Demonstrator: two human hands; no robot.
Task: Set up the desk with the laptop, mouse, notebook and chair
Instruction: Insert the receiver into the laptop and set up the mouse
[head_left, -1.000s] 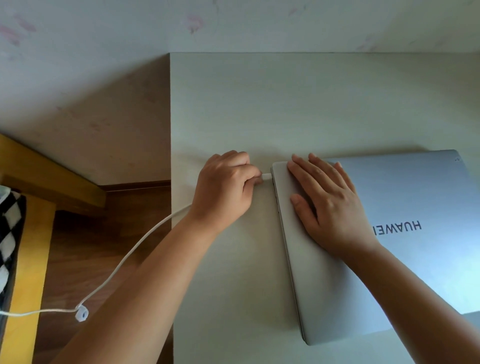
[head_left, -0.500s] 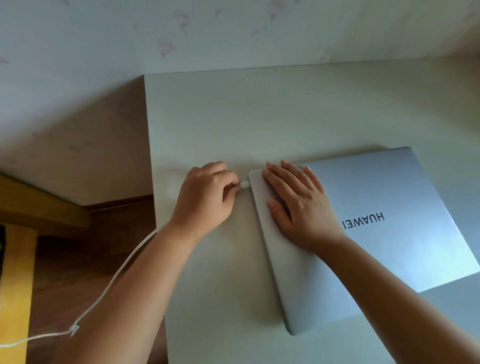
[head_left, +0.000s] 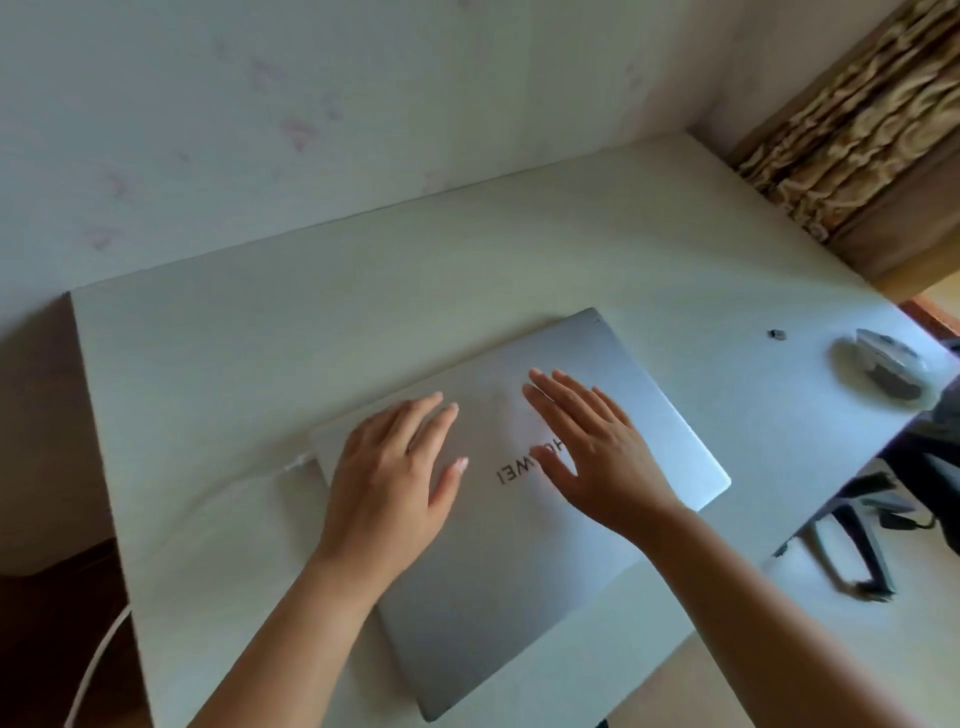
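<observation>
Head view: a closed silver laptop (head_left: 519, 519) lies skewed on the pale bench (head_left: 311, 338), lid logo showing. The left hand (head_left: 395, 478) and right hand (head_left: 592, 452) rest flat on the lid, each grip wide with fingers spread, holding nothing. A white cable (head_left: 249, 486) meets the laptop's left edge. A grey mouse (head_left: 888, 364) sits well apart near the right edge, beside a small dark piece (head_left: 776, 334)

White cable (head_left: 98, 670) hangs off left edge; patterned curtain (head_left: 852, 130) top right; small dark object (head_left: 777, 334) lies alone.
</observation>
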